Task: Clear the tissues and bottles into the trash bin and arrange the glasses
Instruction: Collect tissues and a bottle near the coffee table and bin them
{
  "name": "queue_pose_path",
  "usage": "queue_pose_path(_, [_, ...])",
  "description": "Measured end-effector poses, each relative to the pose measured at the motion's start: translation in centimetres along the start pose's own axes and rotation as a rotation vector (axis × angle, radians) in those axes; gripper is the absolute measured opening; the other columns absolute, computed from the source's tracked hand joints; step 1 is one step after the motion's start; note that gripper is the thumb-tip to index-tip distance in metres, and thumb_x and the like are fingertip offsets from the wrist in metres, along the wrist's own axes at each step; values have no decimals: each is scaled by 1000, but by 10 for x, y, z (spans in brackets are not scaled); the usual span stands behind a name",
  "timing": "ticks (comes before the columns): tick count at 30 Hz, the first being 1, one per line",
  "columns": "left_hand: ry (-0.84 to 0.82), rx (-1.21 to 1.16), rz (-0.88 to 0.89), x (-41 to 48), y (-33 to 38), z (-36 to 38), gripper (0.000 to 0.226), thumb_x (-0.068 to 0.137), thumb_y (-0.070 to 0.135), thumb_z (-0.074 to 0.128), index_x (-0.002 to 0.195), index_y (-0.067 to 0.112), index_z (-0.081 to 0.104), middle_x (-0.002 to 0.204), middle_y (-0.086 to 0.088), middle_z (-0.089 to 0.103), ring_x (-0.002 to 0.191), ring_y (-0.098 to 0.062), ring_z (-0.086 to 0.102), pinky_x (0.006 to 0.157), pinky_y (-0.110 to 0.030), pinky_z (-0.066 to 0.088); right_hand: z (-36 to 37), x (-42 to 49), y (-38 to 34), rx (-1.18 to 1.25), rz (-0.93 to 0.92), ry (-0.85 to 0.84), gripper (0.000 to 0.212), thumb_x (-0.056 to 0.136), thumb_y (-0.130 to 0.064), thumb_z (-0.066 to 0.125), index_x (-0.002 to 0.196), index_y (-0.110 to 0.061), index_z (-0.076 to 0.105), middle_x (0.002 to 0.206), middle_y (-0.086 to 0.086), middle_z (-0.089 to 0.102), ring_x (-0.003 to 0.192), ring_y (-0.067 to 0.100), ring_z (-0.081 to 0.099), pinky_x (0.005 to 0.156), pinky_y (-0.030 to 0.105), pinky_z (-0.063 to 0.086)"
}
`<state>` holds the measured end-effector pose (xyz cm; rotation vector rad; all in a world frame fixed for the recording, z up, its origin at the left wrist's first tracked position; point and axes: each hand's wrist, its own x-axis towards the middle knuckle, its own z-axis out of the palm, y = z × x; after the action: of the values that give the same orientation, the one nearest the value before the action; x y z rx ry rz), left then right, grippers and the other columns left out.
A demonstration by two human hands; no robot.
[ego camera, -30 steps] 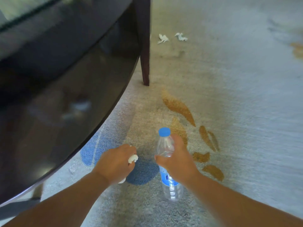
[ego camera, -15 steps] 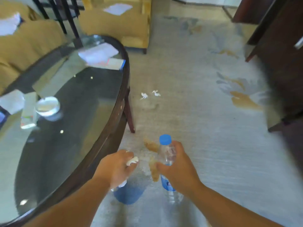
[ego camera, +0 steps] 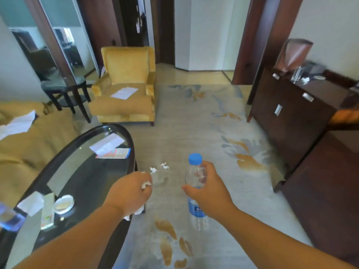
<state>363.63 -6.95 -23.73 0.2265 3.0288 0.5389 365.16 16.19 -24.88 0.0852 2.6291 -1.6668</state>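
Note:
My right hand (ego camera: pixel 208 193) grips a clear plastic bottle (ego camera: pixel 195 172) with a blue cap and blue label, held upright over the carpet. My left hand (ego camera: pixel 129 192) holds a crumpled white tissue (ego camera: pixel 146 185), bits of it showing above and below the fist. Two more small tissues (ego camera: pixel 159 167) lie on the carpet just beyond my left hand, by the table's end. A glass (ego camera: pixel 297 74) stands on the dark dresser at the far right. Another blue-tinted bottle (ego camera: pixel 8 218) sits at the left edge on the table.
An oval glass-topped table (ego camera: pixel 83 171) fills the left, carrying papers, a small dish (ego camera: pixel 63 204) and a card. A yellow sofa (ego camera: pixel 29 144) and armchair (ego camera: pixel 126 86) stand behind it. A dark dresser (ego camera: pixel 287 113) and cabinet line the right. Carpet runs down the middle.
My view has lifted from the floor under the table to the whole room. Both hands keep their hold on the tissue and the bottle and have risen with me.

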Motion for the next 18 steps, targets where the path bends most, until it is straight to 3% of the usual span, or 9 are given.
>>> queue_pose_path(2, [51,-9,17,1,20,-21,14,85,31,50,71,29,47,69,8,52,59,-10,53,52,-27,37,-20,-3,-17,2,-18,21,61,69,-43,77,110,-53,33,102,-25,54,90,-11,53,63,15,40])
queue_pose_path(6, [129,9,131,6,56,-45,31,92,49,45,67,30,45,70,9,54,70,-15,54,58,-31,37,-50,-18,-39,5,-41,74,61,71,-41,79,112,-49,35,100,-21,55,86,-6,56,63,16,41])
queue_pose_path(9, [136,21,203,13,81,-53,34,97,42,38,65,30,41,65,8,50,68,-17,53,55,-31,30,-69,-37,-48,12,-27,126,62,71,-40,80,114,-46,36,103,-19,55,87,0,58,65,18,44])
queue_pose_path(12, [93,17,314,14,109,-52,18,96,33,38,83,30,51,77,6,61,75,-19,56,59,-31,36,-86,-70,-47,26,19,247,62,69,-38,81,112,-46,37,105,-17,56,90,0,58,70,18,45])
queue_pose_path(14, [43,-35,385,10,132,-48,14,95,29,40,100,35,52,79,6,66,77,-21,62,66,-32,45,-98,-101,-46,23,66,353,62,67,-40,80,111,-50,38,106,-19,56,89,-6,56,65,12,38])
queue_pose_path(18, [-107,-131,570,-14,189,-31,12,89,21,43,87,26,55,49,5,58,41,-8,51,43,-23,39,-119,-170,-37,19,174,567,59,65,-37,79,109,-46,41,101,-16,59,87,0,59,68,18,42])
